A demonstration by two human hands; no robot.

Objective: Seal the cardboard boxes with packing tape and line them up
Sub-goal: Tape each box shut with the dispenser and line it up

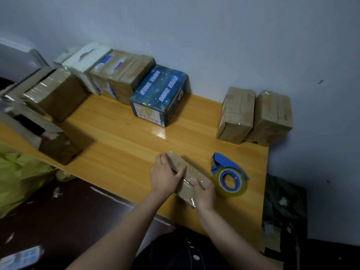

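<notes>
We've got the small box (pixel 194 171) flat on the worktop (pixel 116 137), just left of the tape dispenser (pixel 228 177). Our left hand (pixel 165 176) clasps the side away from it, grip closed, thumb laid along the top seam, prob. to press clear tape down. Our right hand (pixel 204 192) wraps the end by the dispenser, grip also closed on the box, to stop it sliding. Dispenser lies unheld, w/in easy reach. Behind it, two taped brown boxes (pixel 236 114) stand touching, already lined up. Further left & behind, the blue box (pixel 157 94) ends a row. All shut; contents not visible.
</notes>
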